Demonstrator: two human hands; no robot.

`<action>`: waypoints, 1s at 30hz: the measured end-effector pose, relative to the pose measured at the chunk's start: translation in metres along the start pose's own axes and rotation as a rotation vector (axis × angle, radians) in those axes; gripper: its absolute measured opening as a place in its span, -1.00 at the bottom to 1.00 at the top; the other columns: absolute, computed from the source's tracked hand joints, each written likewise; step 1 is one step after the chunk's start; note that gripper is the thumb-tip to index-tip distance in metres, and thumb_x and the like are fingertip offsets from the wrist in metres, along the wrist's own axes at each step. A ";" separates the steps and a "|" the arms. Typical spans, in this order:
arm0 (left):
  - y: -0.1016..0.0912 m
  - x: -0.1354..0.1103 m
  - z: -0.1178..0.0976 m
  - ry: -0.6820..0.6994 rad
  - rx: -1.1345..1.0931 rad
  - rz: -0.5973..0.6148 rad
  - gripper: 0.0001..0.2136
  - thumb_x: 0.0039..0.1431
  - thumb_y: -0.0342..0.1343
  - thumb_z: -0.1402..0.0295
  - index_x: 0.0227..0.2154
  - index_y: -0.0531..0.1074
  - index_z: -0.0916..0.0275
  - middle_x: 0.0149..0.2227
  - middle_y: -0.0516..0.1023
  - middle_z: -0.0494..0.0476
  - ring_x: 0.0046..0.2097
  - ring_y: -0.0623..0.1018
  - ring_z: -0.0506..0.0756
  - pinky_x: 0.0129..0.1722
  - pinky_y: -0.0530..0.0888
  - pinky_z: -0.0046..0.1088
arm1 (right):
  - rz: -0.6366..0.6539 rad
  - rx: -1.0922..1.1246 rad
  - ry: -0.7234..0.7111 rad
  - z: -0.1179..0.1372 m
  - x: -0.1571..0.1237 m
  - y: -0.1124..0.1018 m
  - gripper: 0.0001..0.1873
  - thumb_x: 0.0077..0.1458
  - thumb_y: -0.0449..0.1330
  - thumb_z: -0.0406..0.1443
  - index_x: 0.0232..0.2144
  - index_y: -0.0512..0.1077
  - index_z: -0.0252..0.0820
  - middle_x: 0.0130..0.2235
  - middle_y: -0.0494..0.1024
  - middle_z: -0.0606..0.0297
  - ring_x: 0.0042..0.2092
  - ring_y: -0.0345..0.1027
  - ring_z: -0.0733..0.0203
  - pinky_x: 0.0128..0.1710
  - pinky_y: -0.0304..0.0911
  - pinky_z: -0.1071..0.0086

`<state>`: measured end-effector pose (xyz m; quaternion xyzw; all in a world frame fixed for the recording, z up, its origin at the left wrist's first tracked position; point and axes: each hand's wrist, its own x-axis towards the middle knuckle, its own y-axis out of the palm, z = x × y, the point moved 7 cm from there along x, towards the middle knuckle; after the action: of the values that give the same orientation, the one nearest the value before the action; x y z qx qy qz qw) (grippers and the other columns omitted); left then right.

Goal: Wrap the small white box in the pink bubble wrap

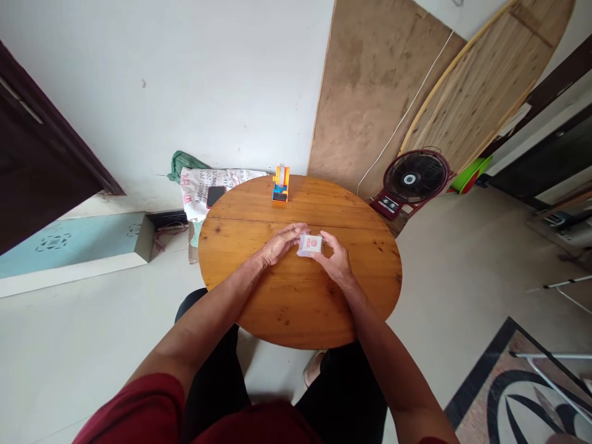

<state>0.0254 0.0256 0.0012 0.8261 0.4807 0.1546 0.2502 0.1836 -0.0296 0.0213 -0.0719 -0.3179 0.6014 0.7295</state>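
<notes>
little white block [313, 243] | red print, clear-ish plastic wrap [303, 252] on it | printed side's facing up | it's pretty much mid-table, wooden table [296, 308]

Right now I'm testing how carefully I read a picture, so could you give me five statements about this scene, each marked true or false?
1. The packet is between the left hand and the right hand. True.
2. The tape dispenser stands on the table, beyond the hands. True.
3. The table is square. False: its edge is rounded.
4. The fan is left of the table. False: the fan is to its right.
5. The packet bears red marking. True.
</notes>
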 end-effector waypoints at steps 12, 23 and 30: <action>0.001 -0.006 0.002 0.133 0.378 0.038 -0.46 -0.10 0.41 0.16 -0.02 0.47 0.22 0.00 0.53 0.20 -0.01 0.52 0.16 0.01 0.42 -0.32 | 0.055 -0.066 0.075 -0.022 -0.004 0.004 -0.37 -0.09 0.33 -0.16 0.08 0.39 -0.13 0.02 0.57 0.12 0.01 0.47 0.02 0.09 0.33 0.07; 0.020 -0.014 -0.008 0.222 0.526 0.034 -0.57 -0.11 0.43 0.25 -0.10 0.58 0.15 0.11 0.47 0.20 0.26 0.32 0.25 0.30 0.15 -0.24 | 0.101 -0.046 0.042 -0.011 0.000 0.002 -0.56 -0.10 0.31 -0.11 -0.13 0.42 -0.06 -0.18 0.61 0.32 -0.16 0.48 0.11 -0.05 0.37 0.19; 0.031 -0.008 -0.012 0.262 0.508 0.070 -0.67 -0.12 0.42 0.41 -0.21 0.60 0.15 -0.04 0.55 0.18 0.28 0.28 0.21 0.31 0.14 -0.26 | 0.131 -0.026 0.043 -0.007 0.000 0.002 -0.58 -0.10 0.30 -0.11 -0.15 0.43 -0.08 -0.19 0.60 0.32 -0.16 0.46 0.12 -0.05 0.35 0.21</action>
<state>0.0378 0.0094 0.0277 0.8514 0.5035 0.1431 -0.0347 0.1859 -0.0266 0.0146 -0.1150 -0.3043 0.6420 0.6942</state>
